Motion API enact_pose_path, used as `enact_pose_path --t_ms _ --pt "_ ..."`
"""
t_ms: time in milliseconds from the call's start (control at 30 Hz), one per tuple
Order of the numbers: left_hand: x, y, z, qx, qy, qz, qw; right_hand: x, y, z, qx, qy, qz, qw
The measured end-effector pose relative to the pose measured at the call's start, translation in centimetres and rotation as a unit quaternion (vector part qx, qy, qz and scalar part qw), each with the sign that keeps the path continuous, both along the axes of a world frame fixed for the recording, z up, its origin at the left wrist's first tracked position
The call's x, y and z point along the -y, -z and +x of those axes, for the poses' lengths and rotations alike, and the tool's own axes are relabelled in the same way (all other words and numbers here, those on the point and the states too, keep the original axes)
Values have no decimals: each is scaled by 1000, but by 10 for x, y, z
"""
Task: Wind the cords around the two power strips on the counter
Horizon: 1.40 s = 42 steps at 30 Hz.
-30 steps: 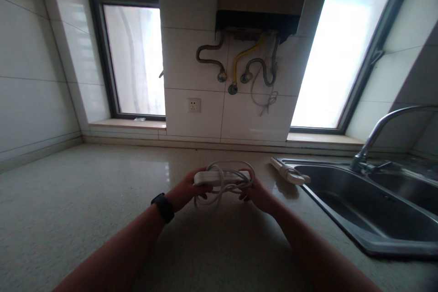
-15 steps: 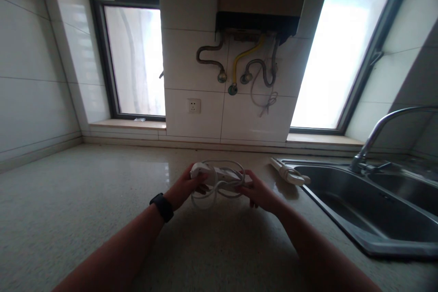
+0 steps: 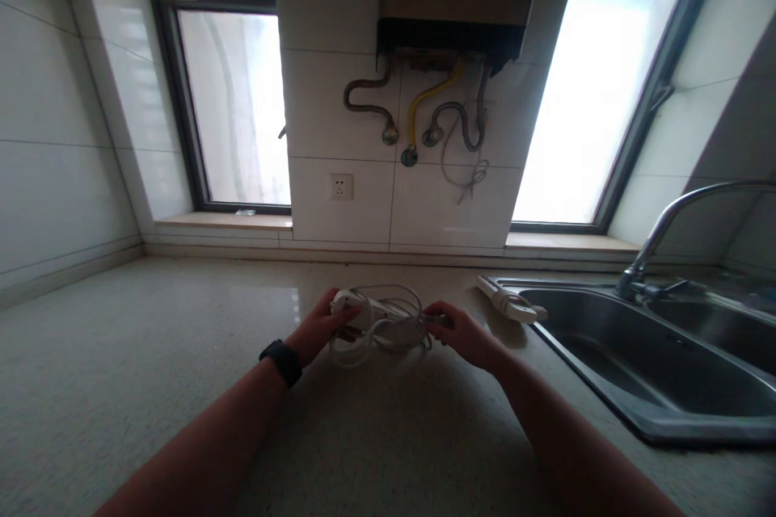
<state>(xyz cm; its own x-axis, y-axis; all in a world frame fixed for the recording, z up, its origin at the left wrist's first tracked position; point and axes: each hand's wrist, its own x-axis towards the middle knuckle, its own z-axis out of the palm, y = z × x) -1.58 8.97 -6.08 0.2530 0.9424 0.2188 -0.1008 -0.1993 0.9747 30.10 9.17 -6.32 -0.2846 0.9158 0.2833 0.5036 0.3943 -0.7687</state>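
A white power strip is in front of me over the counter, with its white cord looped loosely round it. The left end of the strip is gripped by my left hand, thumb on top and a dark watch on the wrist. At the other end, my right hand has its fingers closed on a part of the cord, perhaps near the plug, which the fingers partly hide. Loops of cord stand above and below the strip between both hands.
A second white strip-like thing with cord wound on it lies to the right, against the rim of the steel sink. A faucet arches over the sink. On the back wall are a socket and a water heater with hoses.
My right hand has shifted slightly right and closed its fingers on the cord beyond the strip's end. The cord loops have changed shape. My left hand keeps its hold.
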Motion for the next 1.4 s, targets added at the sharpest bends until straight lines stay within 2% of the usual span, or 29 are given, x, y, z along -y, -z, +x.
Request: enact_pose_path --t_ms 133,233,400,533,767,900,1133,1267,1400 --pt "7 -5 1 -30 45 8 999 7 -2 -3 60 -49 55 995" --pt "12 -12 4 -54 59 29 996 10 -3 -7 86 -93 67 990" --pt "7 -14 6 -54 17 80 995 9 -4 -9 134 -33 86 987" --pt "-1 -12 3 -69 -31 89 993 7 -3 -9 145 -11 110 983" --pt "-3 -15 -3 -89 -80 72 990 3 -5 -4 81 38 50 995" --pt "-2 -19 -8 -127 -106 75 983 2 -3 -8 26 24 32 999" --pt "4 -27 -10 -219 -164 127 953 4 1 -21 -34 13 47 998" --pt "6 -28 -9 -270 -223 190 917 4 2 -23 -32 16 48 998" --pt "7 -26 -7 -274 -280 271 880 2 4 -24 -58 22 53 997"
